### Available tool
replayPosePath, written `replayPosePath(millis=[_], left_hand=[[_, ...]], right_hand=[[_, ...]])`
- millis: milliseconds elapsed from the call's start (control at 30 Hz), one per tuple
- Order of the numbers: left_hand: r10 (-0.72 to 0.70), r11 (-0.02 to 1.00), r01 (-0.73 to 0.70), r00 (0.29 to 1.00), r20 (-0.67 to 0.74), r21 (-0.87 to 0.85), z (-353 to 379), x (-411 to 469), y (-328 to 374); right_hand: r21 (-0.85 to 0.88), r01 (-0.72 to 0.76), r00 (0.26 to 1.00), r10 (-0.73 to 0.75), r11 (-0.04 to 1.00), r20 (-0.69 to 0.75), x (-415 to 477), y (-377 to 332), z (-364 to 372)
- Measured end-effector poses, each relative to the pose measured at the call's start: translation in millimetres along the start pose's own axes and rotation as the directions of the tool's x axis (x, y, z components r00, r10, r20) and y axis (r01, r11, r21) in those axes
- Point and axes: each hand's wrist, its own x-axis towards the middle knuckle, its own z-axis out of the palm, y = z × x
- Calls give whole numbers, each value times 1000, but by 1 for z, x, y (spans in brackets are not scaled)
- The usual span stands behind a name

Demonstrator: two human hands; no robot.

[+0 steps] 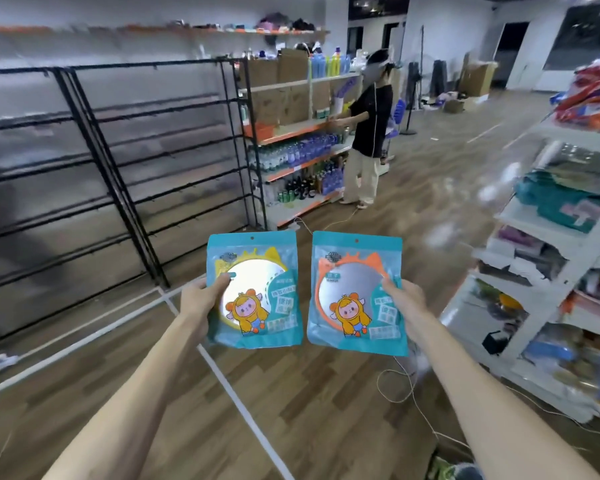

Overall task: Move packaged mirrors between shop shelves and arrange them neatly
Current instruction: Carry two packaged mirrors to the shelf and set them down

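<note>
**Two mirror packs held up in a shop**

The left hand (201,299) holds the yellow pack (253,289), a blue bag with a yellow-rimmed mirror inside. It grips the bag by its left edge. The thumb lies on the front, and the other fingers are hidden behind the bag. The right hand (409,306) holds the orange pack (355,292) by its right edge in the same way. Both packs stand upright in the air over the floor (326,420). They are side by side, close but not touching.

The floor is brown wood. A white line (236,400) runs across it under the arms. A thin cord (404,393) lies in loops near the right arm.

On the left stand tall black racks (118,168) made of thin bars. Past them is a bottle shelf (298,154) with orange edges. It holds many bottles, and brown boxes sit higher up. A person (364,133) in a black top and pale trousers stands at it and reaches toward it.

On the right is a white shelf (520,258) packed with goods. They are too blurry to name.
</note>
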Motion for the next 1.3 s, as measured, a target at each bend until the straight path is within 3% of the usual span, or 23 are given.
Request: replayPosePath(millis=[167,333,500,700,1000,1300], left_hand=[[-25,999,23,996,88,25,75,120,11],[-47,998,35,967,251,52,175,244,35],[-3,999,-18,908,419,46,286,344,85],[-60,997,23,831,553,73,396,440,111],[-70,990,-27,755,652,137,568,627,120],[-9,995,-53,811,585,88,702,732,205]], right_hand=[[40,-14,997,17,999,-71,90,-17,10],[37,2,973,7,999,-230,192,-48,-4],[11,-9,896,13,1000,-444,282,-89,-36],[28,-2,821,18,1000,-570,371,-121,-61],[129,47,817,36,991,-575,563,-165,-87],[81,74,810,-12,994,-587,737,-250,-87]])
